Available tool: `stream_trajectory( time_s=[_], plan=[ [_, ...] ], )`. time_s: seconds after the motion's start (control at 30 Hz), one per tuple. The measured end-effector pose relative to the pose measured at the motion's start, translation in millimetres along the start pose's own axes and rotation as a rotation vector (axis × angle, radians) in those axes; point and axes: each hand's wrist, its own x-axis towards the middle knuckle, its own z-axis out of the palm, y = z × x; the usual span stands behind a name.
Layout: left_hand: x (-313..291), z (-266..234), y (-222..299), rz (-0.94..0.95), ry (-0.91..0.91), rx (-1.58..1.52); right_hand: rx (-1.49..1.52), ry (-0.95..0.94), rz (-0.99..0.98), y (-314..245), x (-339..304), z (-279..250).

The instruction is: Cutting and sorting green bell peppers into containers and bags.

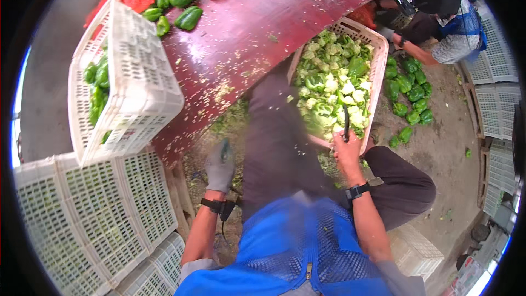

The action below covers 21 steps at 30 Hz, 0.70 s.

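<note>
My right hand [348, 156] is bare and closed around a dark, slim curved knife [346, 119]. The knife lies over the near end of a whitish plastic crate [378, 71] filled with pale green pepper cores and trimmings [329, 85]. My left hand [220, 167], in a grey glove with dark fingertips, hangs beside my left leg, below the edge of the red table [235, 27]. Its fingers look stretched out and slightly blurred, and I see nothing in them. Whole green peppers [189, 17] lie on the table's far side.
A tilted white crate [145, 71] with peppers rests at the table's left end, above stacked crates [93, 208]. At the right, a co-worker [449, 27] bends near peppers on the floor [411, 90]. More crates [496, 104] line the right side. Seeds litter the table.
</note>
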Motion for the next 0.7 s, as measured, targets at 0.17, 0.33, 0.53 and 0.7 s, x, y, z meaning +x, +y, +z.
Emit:
stream_trajectory(
  time_s=[0.17, 0.33, 0.53, 0.7],
  plan=[
    [14.2, 83.0, -107.5, -0.116, 0.089, 0.201, -0.095, 0.062, 0.081, 3.4, -3.8, -3.0],
    [30.8, 129.6, -215.7, -0.276, -0.649, 0.571, -0.105, 0.131, 0.180, 0.3, -9.2, -3.5],
    [43.5, 180.5, -252.8, -0.251, -0.760, 0.647, -0.072, 0.141, 0.249, -2.7, -13.2, -2.2],
    [51.8, 207.0, -258.9, -0.247, -0.755, 0.664, -0.209, 0.141, 0.302, -23.7, -13.7, 7.3]
  ],
)
